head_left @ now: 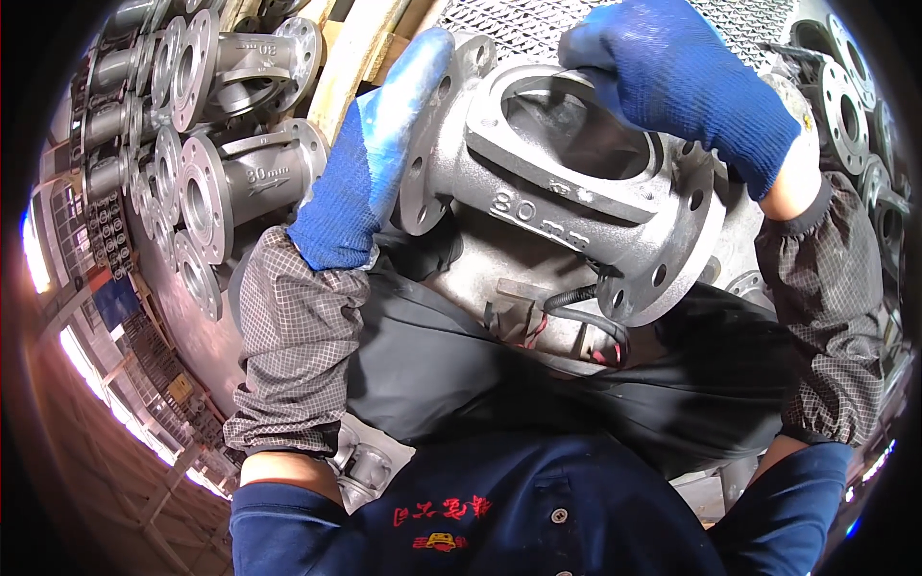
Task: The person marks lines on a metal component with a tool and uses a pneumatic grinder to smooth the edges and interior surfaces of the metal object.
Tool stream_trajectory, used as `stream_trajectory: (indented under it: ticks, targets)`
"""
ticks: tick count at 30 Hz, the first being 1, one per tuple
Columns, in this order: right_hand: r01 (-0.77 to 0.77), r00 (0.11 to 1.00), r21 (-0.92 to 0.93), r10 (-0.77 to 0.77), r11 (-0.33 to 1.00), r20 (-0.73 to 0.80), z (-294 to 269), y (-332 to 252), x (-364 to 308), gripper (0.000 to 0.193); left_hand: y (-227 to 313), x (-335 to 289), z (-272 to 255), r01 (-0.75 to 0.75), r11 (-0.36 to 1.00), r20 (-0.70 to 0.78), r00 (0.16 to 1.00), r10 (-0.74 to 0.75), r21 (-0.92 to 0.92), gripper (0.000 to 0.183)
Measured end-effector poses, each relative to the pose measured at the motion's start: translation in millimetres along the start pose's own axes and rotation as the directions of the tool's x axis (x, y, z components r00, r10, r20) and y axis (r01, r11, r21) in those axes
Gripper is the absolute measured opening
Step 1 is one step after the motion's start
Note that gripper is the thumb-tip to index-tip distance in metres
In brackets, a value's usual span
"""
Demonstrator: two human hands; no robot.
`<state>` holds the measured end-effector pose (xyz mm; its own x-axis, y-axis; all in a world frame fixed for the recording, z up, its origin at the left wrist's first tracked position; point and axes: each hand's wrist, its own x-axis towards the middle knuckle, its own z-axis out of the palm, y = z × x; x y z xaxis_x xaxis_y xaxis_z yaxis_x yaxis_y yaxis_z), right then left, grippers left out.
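A grey cast-metal valve body (567, 206) with a round flange at each end lies before me, its wide oval opening facing up. My left hand (394, 125), in a blue glove, is pressed along the outside of the left flange and holds it, the fingertips near its upper edge. My right hand (667, 72), also gloved in blue, is closed over the far right rim of the opening, fingers curled inward. A thin dark line shows by its fingertips; what it grips is hidden. The inside of the opening is shadowed and hazy.
Several similar flanged castings (254, 182) are stacked at the left, and more castings (845, 115) stand at the right. Wooden beams (360, 58) and metal mesh (519, 24) lie beyond the valve body. A black cable (576, 302) runs below it, near my legs.
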<state>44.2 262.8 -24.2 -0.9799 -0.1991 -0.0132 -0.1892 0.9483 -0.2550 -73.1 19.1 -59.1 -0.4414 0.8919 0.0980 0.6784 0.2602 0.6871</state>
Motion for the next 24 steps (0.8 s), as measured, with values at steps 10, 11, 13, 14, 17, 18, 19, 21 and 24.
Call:
stream_trajectory:
  ticks: [10, 11, 13, 14, 17, 18, 19, 21, 24]
  targets:
    - [-0.331, 0.942, 0.28, 0.299, 0.901, 0.152, 41, 3, 32, 0.041, 2, -3, -9, -0.06, 0.984, 0.075, 0.996, 0.048, 0.17, 0.048]
    - [-0.309, 0.949, 0.258, 0.28, 0.915, 0.143, 52, 3, 34, 0.044, 2, 0, -6, -0.071, 0.985, 0.072, 0.996, 0.061, 0.156, 0.048]
    - [-0.308, 0.949, 0.163, 0.291, 0.937, 0.123, 64, 4, 42, 0.037, 2, 0, -2, -0.077, 0.988, 0.067, 0.995, 0.069, 0.137, 0.047]
    - [-0.323, 0.944, 0.156, 0.307, 0.934, 0.119, 64, 5, 41, 0.037, -1, -2, -2, -0.014, 1.0, 0.075, 0.997, 0.012, 0.025, 0.047]
    - [-0.375, 0.925, 0.125, 0.364, 0.918, 0.107, 53, 14, 28, 0.04, 8, -3, -9, 0.114, 0.99, 0.114, 0.988, -0.104, -0.082, 0.048]
    - [-0.358, 0.929, 0.122, 0.366, 0.926, -0.047, 53, 24, 16, 0.037, 10, -4, -7, 0.117, 0.989, 0.107, 0.989, -0.107, -0.095, 0.047]
    - [-0.349, 0.912, 0.109, 0.364, 0.931, -0.19, 49, 30, 3, 0.036, 9, -4, -1, 0.117, 0.986, 0.103, 0.989, -0.105, -0.119, 0.047]
    - [-0.354, 0.827, 0.326, 0.456, 0.877, -0.328, 26, 25, -25, 0.028, 8, -11, -4, 0.128, 0.985, 0.071, 0.99, -0.12, -0.119, 0.047]
    - [-0.416, 0.665, 0.489, 0.623, 0.767, -0.412, 18, 8, -91, 0.021, 2, -19, -1, 0.017, 0.999, 0.016, 1.0, -0.018, 0.05, 0.046]
